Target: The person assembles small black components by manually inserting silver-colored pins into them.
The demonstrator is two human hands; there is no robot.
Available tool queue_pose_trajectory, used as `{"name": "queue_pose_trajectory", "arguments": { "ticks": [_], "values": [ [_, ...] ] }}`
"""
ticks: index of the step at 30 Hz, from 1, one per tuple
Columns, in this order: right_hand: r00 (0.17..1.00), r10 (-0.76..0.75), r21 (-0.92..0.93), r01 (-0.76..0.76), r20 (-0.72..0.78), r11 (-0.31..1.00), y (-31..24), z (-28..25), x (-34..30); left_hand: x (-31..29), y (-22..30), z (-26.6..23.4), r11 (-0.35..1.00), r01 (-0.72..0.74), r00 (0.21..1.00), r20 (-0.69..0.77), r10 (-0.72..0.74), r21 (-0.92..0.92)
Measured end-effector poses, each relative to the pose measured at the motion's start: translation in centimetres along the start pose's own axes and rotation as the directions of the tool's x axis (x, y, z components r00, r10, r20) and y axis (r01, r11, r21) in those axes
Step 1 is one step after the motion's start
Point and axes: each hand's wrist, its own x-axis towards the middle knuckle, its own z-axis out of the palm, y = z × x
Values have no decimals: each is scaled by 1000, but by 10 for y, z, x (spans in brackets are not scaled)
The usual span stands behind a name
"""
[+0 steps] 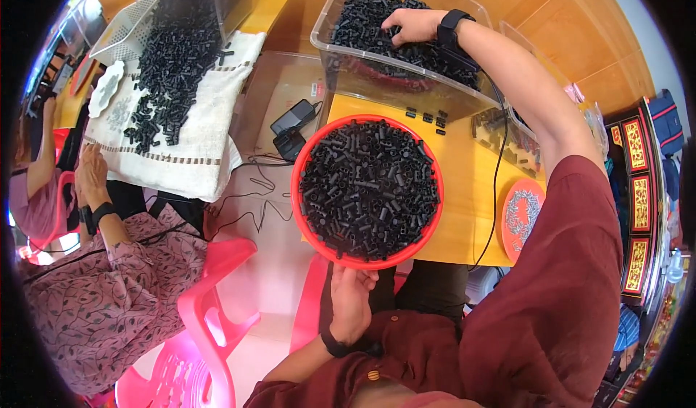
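Observation:
A round red basin (295, 203), heaped with short black plastic tube-like pieces (366, 187), sits at the yellow table's near edge and overhangs it. Beneath its near rim is my left hand (351, 303), its fingers bent up against the basin. My right hand (415, 27) reaches far forward into a clear plastic bin (406, 78), also full of black pieces. Its fingers curl down at the surface of the pile; what they grip, if anything, is hidden. A black device is strapped at each wrist.
A few black pieces (426, 118) lie on the table (464, 190). A pink tray of small metallic parts (522, 219) is at right. A black cable (496, 183) crosses the table. At left, a co-worker (116, 285) sits by a towel (192, 161) with piled pieces; a pink chair (210, 314) stands between us.

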Motion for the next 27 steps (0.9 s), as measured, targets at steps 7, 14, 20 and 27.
{"name": "queue_pose_trajectory", "arguments": {
  "ticks": [7, 14, 20, 27],
  "values": [
    [996, 90, 415, -88, 16, 905, -3, -9, -17, -1, 0, -1, 1000, 30, 1000, 6, -30, 9],
    [982, 163, 754, -181, 98, 632, -5, -15, -36, 2, -2, -3, 1000, 11, 999, 34, -11, 26],
    [967, 189, 906, -229, 170, 356, -4, -26, -61, 2, -3, -3, 999, 20, 997, 75, -23, 44],
    [985, 161, 973, -102, 69, 207, -28, -44, -132, 1, -3, -6, 999, 22, 997, 79, -24, 35]
  ]
}}
